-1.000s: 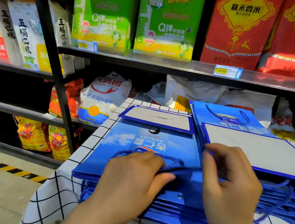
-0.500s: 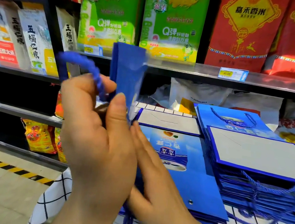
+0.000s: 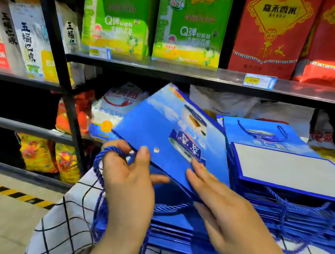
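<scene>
A flat blue paper gift bag [image 3: 162, 130] is lifted and tilted above a stack of the same blue bags [image 3: 171, 227] on the table. My left hand [image 3: 129, 181] pinches the bag's near corner, thumb on top by a metal eyelet, with the blue rope handle [image 3: 102, 182] looped over its fingers. My right hand [image 3: 222, 206] lies with straight fingers against the bag's lower right edge. A second, taller stack of blue bags [image 3: 282, 171] sits to the right, the top one showing its grey underside.
The table has a white cloth with a black grid [image 3: 63, 225]. Directly behind stands a black metal shelf rack [image 3: 169, 69] with green, red and white rice sacks. A floor with a yellow-black stripe [image 3: 5, 189] lies to the left.
The bag, held upright and edge-on at face height half a second ago, has come down and turned flat, printed face up. My right hand moved from under it to its right edge.
</scene>
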Demonstrator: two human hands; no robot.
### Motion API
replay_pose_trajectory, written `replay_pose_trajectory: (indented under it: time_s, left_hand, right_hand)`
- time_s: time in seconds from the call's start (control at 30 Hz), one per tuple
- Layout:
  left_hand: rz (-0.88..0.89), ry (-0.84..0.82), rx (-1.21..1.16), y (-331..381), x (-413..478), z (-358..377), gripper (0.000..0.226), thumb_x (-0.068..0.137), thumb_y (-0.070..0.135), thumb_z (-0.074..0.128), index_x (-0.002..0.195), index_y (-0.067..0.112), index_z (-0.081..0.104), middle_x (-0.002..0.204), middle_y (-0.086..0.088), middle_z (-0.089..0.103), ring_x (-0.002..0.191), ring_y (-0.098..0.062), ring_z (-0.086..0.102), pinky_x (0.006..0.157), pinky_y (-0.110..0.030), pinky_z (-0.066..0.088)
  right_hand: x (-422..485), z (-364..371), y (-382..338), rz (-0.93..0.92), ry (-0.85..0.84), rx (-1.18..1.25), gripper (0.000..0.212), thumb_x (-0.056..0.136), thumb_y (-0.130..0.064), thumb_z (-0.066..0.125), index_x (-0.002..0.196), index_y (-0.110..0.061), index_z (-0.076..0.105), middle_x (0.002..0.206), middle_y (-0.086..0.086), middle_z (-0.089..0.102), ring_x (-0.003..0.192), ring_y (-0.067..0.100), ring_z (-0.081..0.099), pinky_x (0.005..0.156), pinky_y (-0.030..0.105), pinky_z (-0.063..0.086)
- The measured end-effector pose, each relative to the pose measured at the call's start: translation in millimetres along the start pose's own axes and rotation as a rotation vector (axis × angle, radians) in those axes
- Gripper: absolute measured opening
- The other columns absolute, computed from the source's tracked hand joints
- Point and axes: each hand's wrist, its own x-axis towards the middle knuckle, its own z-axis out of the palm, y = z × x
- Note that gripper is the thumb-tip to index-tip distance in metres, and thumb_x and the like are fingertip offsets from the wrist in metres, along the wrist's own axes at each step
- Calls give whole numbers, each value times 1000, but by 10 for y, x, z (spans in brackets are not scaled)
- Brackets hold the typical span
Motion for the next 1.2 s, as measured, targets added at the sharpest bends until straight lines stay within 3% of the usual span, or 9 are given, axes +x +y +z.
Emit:
replay_pose_trajectory:
  time_s: [0.13,0.3,0.43,0.5,0.6,0.67,0.83,1.07,1.2]
  left_hand:
    - [-127,-100,35,-103,-34,-167,30,89,-9,46,84,20,40,69,21,66,59,3,63,44,-23,53]
    - [-513,-139,-22,-79,-125,-546,60,77,-10,59,118,32,46,109,11,63,91,-14,65,43,-34,54]
    - [-712,-420,12,157,-239,-861,81,31,-12,87,104,20,70,97,-15,71,79,-33,69,41,-34,51]
    - [-722,-602,144,277,-257,-925,80,2,19,93,80,10,77,82,-26,69,66,-37,68,49,-31,55]
    - [-500,-722,426,322,-207,-872,30,45,17,89,70,27,76,70,-14,72,60,-24,69,57,-26,53]
    - [-288,-737,596,265,-143,-764,30,78,14,69,75,44,70,69,1,72,59,-13,67,56,-20,51]
    - [111,-890,941,51,-61,-339,21,76,55,56,74,36,63,70,18,65,67,-2,58,68,-28,49]
    - [165,-951,1172,-177,-67,48,35,78,48,60,68,15,59,56,-1,49,63,-15,49,54,-29,35]
    - [-133,-920,794,-96,63,83,31,85,27,56,59,12,49,49,-1,59,38,-12,49,46,-21,41]
  right_hand:
    - [-29,160,83,56,-130,3,49,81,-24,39,129,-25,40,135,-3,52,120,12,53,88,26,50]
    - [50,209,65,216,-295,168,41,87,-30,46,127,-36,49,143,-22,36,129,1,40,104,20,36]
    - [18,147,8,363,-116,60,37,75,-50,59,106,-29,61,111,-13,52,105,13,54,85,27,45]
    - [20,42,-35,472,-159,-73,36,75,-55,62,100,-29,57,101,-12,48,101,13,49,80,26,41]
    - [21,-124,-58,550,-243,-173,25,80,-55,55,85,-31,48,90,-11,49,90,11,50,68,25,38]
    - [50,-182,-88,580,-266,-130,23,83,-50,56,78,-29,48,80,-11,53,78,10,52,64,27,41]
    - [229,-227,-27,762,-116,560,18,82,-18,64,89,-29,53,51,-4,52,40,13,56,42,21,41]
    - [435,-251,-9,807,57,858,10,82,-9,64,85,-15,57,57,8,55,37,17,55,36,24,43]
    - [333,-312,-23,765,50,709,30,77,-37,64,66,-10,59,42,-2,53,34,9,46,37,16,34]
